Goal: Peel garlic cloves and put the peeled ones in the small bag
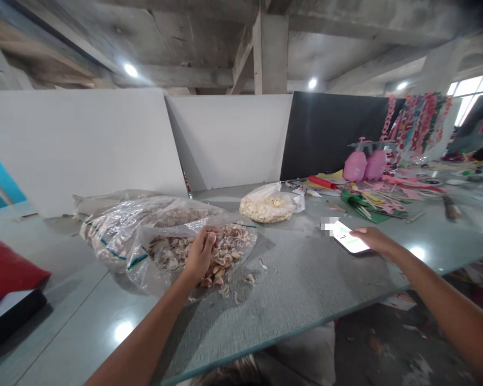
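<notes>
My left hand point(201, 252) is closed, fingers curled together, over an open clear plastic bag point(145, 276) of garlic cloves and skins. Whatever sits between those fingers, if anything, is too small to make out. Loose garlic cloves point(217, 271) and papery skins lie at the bag's mouth, and a few skins point(249, 279) have spilled onto the table. On the right, my right hand point(372, 239) grips the near edge of a phone point(352, 241), with a digit over its lit screen. Behind, between the hands, rests a tied clear bag of pale peeled cloves point(268, 206).
White boards point(233, 139) and a black board point(330, 134) stand along the table's back. Pink spray bottles point(356, 165), a red roll point(322, 182) and paper scraps crowd the back right. A red object point(8, 268) lies far left. The table's front edge point(265, 346) runs below.
</notes>
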`<action>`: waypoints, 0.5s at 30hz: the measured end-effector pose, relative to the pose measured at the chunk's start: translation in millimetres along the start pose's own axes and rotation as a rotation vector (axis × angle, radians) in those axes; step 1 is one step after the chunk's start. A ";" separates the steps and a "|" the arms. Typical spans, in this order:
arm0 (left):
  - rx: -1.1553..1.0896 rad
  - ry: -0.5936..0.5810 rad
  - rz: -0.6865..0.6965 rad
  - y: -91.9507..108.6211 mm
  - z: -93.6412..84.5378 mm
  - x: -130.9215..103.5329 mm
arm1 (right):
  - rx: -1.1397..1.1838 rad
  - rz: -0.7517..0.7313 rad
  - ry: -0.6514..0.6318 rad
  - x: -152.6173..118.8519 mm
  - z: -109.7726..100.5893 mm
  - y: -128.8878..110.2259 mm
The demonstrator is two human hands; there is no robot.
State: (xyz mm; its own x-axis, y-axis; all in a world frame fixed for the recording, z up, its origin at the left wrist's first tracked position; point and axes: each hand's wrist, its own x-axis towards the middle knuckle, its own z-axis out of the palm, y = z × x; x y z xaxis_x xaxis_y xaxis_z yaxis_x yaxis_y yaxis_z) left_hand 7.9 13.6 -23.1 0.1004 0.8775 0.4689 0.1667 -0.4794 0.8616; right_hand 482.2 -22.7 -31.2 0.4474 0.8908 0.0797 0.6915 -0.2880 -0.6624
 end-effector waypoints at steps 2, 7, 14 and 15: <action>0.014 -0.001 0.007 -0.3 -0.4 0.2 | -0.016 0.028 -0.035 1.5 -0.1 1.0; 0.014 -0.002 0.010 -1.6 -0.4 1.1 | -0.017 0.020 -0.053 6.8 -1.4 6.7; -0.001 0.005 -0.006 -2.1 -0.5 1.2 | 0.009 0.014 -0.075 -3.5 -5.5 0.8; -0.002 0.001 -0.005 -1.6 -0.7 1.0 | 0.014 0.015 -0.071 -5.4 -5.9 -1.0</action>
State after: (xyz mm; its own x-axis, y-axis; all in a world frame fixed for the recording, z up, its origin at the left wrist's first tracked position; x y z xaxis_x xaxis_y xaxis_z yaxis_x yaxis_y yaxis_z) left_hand 7.1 15.3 -23.9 0.0986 0.8798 0.4650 0.1656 -0.4752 0.8641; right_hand 482.5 -29.3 -26.6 0.4155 0.9094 0.0168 0.6770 -0.2968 -0.6735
